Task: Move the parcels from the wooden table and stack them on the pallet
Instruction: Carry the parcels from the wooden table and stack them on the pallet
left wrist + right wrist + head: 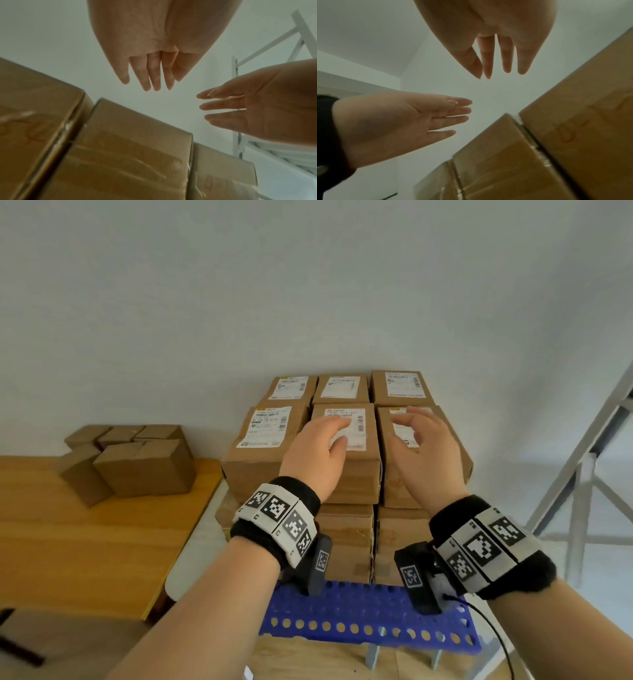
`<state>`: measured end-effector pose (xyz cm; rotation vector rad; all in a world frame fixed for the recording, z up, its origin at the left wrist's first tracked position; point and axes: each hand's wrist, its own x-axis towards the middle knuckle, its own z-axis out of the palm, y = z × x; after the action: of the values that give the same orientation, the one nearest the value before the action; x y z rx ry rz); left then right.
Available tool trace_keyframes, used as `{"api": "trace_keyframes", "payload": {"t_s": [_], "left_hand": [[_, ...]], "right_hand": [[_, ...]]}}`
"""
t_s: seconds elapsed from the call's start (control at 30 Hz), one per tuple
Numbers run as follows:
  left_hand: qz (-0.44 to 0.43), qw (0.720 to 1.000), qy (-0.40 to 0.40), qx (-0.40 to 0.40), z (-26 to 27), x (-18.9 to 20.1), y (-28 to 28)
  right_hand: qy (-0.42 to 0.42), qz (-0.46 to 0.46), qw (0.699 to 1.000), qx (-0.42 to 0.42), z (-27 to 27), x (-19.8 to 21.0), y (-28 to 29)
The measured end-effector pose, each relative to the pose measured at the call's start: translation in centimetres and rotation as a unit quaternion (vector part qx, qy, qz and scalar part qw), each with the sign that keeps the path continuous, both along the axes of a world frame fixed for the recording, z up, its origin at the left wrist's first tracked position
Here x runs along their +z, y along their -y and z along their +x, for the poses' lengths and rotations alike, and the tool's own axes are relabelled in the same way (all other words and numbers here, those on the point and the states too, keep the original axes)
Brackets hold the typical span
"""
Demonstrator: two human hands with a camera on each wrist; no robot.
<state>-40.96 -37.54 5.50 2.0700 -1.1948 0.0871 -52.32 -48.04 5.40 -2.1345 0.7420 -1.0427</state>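
Labelled cardboard parcels are stacked in layers on the blue perforated pallet. My left hand hovers over the front middle parcel of the top layer, fingers straight and holding nothing. My right hand hovers over the front right parcel, fingers loosely spread and empty. In the left wrist view the left hand and the right hand show clear of the parcel tops. The right wrist view shows the same: right hand, left hand. Several plain parcels sit on the wooden table.
The wooden table stands left of the pallet with a narrow gap between them. A white metal frame stands to the right of the stack. A pale wall runs close behind the parcels. A black cable hangs from my right wrist.
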Motion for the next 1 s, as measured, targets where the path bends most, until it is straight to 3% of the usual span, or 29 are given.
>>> {"api": "trace_keyframes", "payload": {"t_s": [0.23, 0.43, 0.8, 1.0], "left_hand": [[-0.053, 0.992, -0.027, 0.114, 1.7, 1.5, -8.2], [-0.081, 0.980, -0.048, 0.173, 5.8, 1.4, -16.6], [-0.095, 0.973, -0.029, 0.207, 17.6, 1.6, -35.3], [-0.087, 0.970, -0.058, 0.220, 23.7, 0.2, -41.2]], "right_hand": [[0.052, 0.105, 0.984, 0.137, 5.0, 0.2, -5.5], [0.045, 0.120, 0.969, 0.213, 9.6, 0.6, -12.6], [0.062, 0.131, 0.953, 0.266, 23.6, 0.3, -30.0], [0.028, 0.143, 0.951, 0.274, 29.8, -0.8, -35.6]]}}
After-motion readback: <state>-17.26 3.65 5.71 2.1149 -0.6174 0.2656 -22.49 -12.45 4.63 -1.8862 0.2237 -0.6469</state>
